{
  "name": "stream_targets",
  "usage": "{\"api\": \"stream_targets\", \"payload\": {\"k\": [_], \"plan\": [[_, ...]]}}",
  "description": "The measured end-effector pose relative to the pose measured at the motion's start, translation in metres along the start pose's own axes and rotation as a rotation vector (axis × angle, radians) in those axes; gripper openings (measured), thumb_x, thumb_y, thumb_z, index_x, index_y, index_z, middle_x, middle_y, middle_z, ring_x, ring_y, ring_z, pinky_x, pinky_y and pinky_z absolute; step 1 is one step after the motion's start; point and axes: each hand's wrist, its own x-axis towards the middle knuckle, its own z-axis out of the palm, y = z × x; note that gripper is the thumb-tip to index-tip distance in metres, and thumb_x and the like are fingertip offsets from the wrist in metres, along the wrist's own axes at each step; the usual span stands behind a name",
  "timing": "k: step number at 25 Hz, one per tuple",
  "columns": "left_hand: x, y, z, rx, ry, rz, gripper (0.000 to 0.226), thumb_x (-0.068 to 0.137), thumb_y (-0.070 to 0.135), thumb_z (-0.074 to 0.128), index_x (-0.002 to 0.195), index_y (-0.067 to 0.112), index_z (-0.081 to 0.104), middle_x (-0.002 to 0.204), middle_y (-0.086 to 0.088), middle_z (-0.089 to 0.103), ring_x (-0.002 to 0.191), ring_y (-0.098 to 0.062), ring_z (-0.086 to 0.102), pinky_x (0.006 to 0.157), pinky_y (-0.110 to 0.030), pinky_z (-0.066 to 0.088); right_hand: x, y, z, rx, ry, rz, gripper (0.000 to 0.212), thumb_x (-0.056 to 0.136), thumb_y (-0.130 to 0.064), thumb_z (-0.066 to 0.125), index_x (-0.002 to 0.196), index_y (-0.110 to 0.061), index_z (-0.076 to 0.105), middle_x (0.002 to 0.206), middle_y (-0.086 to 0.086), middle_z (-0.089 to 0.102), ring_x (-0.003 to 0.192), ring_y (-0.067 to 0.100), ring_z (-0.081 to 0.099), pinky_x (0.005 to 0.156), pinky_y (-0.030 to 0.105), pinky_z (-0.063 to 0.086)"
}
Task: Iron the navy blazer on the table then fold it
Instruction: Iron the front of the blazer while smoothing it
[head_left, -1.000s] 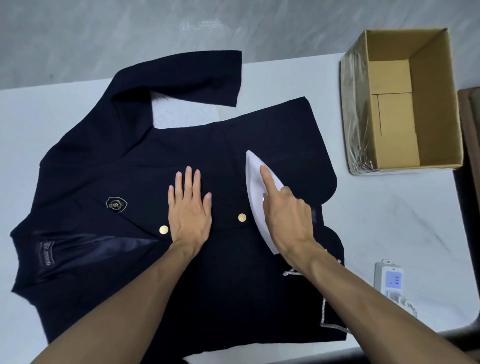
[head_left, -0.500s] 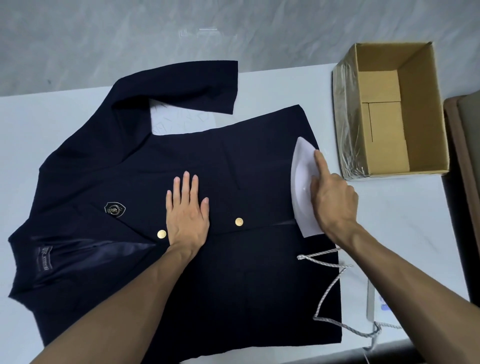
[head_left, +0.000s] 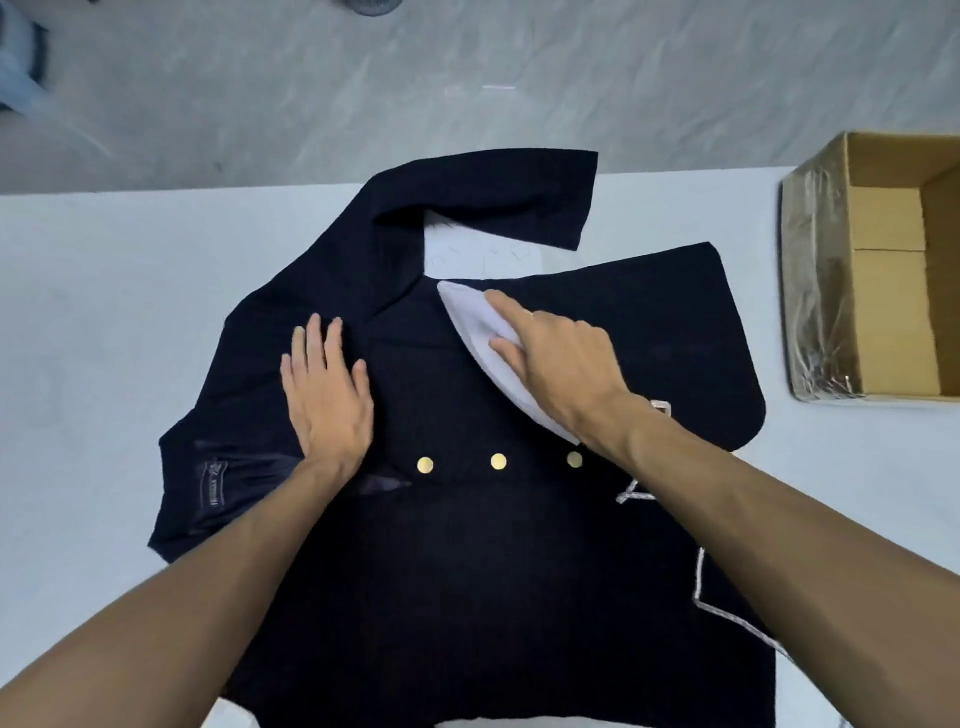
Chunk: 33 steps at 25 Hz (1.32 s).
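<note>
A navy blazer (head_left: 519, 545) with three gold buttons (head_left: 497, 461) lies spread flat on the white table (head_left: 93, 322), collar to the left. My right hand (head_left: 558, 364) grips a white iron (head_left: 480, 332) whose tip points up-left, near the armpit below the folded sleeve (head_left: 498, 192). My left hand (head_left: 327, 395) presses flat, fingers spread, on the chest panel left of the iron. The iron's braided cord (head_left: 727, 613) trails over the blazer's lower right.
An open cardboard box (head_left: 883, 270), wrapped in clear film, stands at the table's right edge. Grey marbled floor lies beyond the table's far edge.
The iron has slid from the blazer's right hem leftward and up to the area under the sleeve. My left hand has shifted left, from the buttons onto the chest.
</note>
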Motion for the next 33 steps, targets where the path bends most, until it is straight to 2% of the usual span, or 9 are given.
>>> {"api": "stream_targets", "payload": {"k": [3, 9, 12, 16, 19, 23, 26, 30, 33], "plan": [[0.042, -0.046, 0.001, 0.159, -0.108, 0.046, 0.056, 0.106, 0.035, 0.032, 0.157, 0.019, 0.018, 0.164, -0.013, 0.014, 0.151, -0.036, 0.009, 0.122, -0.053, 0.011, 0.029, -0.068, 0.031, -0.148, -0.024, -0.170, 0.053, 0.103, -0.038, 0.040, 0.150, -0.040, 0.016, 0.088, 0.002, 0.064, 0.060, 0.025, 0.050, 0.054, 0.033, 0.032], [0.050, -0.051, 0.026, 0.187, -0.148, 0.054, 0.059, 0.104, 0.049, 0.025, 0.158, 0.030, 0.010, 0.164, -0.019, 0.003, 0.151, -0.040, -0.004, 0.120, -0.055, -0.004, 0.039, -0.092, 0.064, -0.276, 0.086, -0.068, 0.076, 0.075, -0.025, 0.078, 0.141, -0.038, 0.042, 0.054, -0.001, 0.029, 0.036, 0.015, 0.003, 0.042, 0.025, 0.001], [0.052, -0.052, 0.024, 0.167, -0.142, 0.058, 0.059, 0.104, 0.050, 0.023, 0.158, 0.030, 0.014, 0.164, -0.018, 0.005, 0.151, -0.039, -0.004, 0.121, -0.055, -0.002, 0.038, -0.078, 0.057, -0.249, 0.045, 0.003, 0.075, 0.081, -0.020, 0.073, 0.143, -0.038, 0.034, 0.059, 0.000, 0.036, 0.035, 0.016, 0.011, 0.041, 0.025, 0.003], [0.051, -0.052, 0.023, 0.183, -0.162, 0.063, 0.058, 0.104, 0.050, 0.021, 0.158, 0.030, 0.012, 0.164, -0.018, 0.004, 0.151, -0.039, -0.006, 0.121, -0.055, -0.003, 0.039, -0.039, 0.040, -0.075, -0.010, 0.227, 0.062, 0.102, -0.017, 0.042, 0.151, -0.042, 0.013, 0.077, 0.003, 0.049, 0.054, 0.024, 0.046, 0.053, 0.033, 0.031], [0.053, -0.051, 0.024, 0.168, -0.168, 0.080, 0.058, 0.104, 0.048, 0.023, 0.158, 0.029, 0.014, 0.164, -0.019, 0.004, 0.151, -0.039, -0.006, 0.121, -0.056, -0.004, 0.047, -0.034, 0.030, -0.028, 0.030, 0.352, 0.060, 0.104, -0.019, 0.037, 0.153, -0.039, 0.011, 0.077, 0.004, 0.050, 0.059, 0.024, 0.045, 0.060, 0.035, 0.033], [0.051, -0.041, 0.017, 0.106, -0.127, 0.039, 0.056, 0.104, 0.034, 0.037, 0.156, 0.021, 0.023, 0.162, -0.024, 0.006, 0.151, -0.042, -0.002, 0.121, -0.058, 0.002, 0.044, -0.062, 0.031, -0.001, -0.040, 0.221, 0.054, 0.105, -0.026, 0.032, 0.152, -0.040, 0.010, 0.085, 0.006, 0.049, 0.062, 0.026, 0.046, 0.060, 0.036, 0.034], [0.039, 0.012, 0.013, -0.003, -0.063, 0.284, 0.054, 0.101, 0.021, 0.040, 0.153, 0.011, 0.029, 0.161, -0.023, 0.014, 0.152, -0.036, 0.008, 0.124, -0.049, 0.009, 0.045, -0.052, 0.030, -0.060, -0.048, 0.222, 0.054, 0.105, -0.026, 0.033, 0.152, -0.039, 0.010, 0.081, 0.005, 0.048, 0.058, 0.024, 0.044, 0.055, 0.035, 0.031], [0.027, 0.074, 0.045, 0.037, -0.184, 0.275, 0.062, 0.105, 0.042, 0.021, 0.158, 0.011, 0.014, 0.165, -0.016, 0.006, 0.153, -0.028, 0.003, 0.124, -0.046, 0.011, 0.040, -0.015, 0.021, -0.112, -0.061, 0.317, 0.064, 0.102, -0.012, 0.038, 0.153, -0.037, 0.008, 0.078, 0.005, 0.047, 0.049, 0.019, 0.037, 0.054, 0.035, 0.031], [0.028, 0.072, 0.060, 0.196, -0.192, 0.243, 0.066, 0.104, 0.049, 0.012, 0.157, 0.012, 0.004, 0.165, -0.017, 0.003, 0.153, -0.030, 0.001, 0.124, -0.047, 0.007, 0.036, 0.023, 0.014, -0.078, -0.036, 0.386, 0.057, 0.104, -0.020, 0.035, 0.153, -0.038, 0.011, 0.075, 0.004, 0.045, 0.048, 0.018, 0.031, 0.056, 0.035, 0.030]]}}
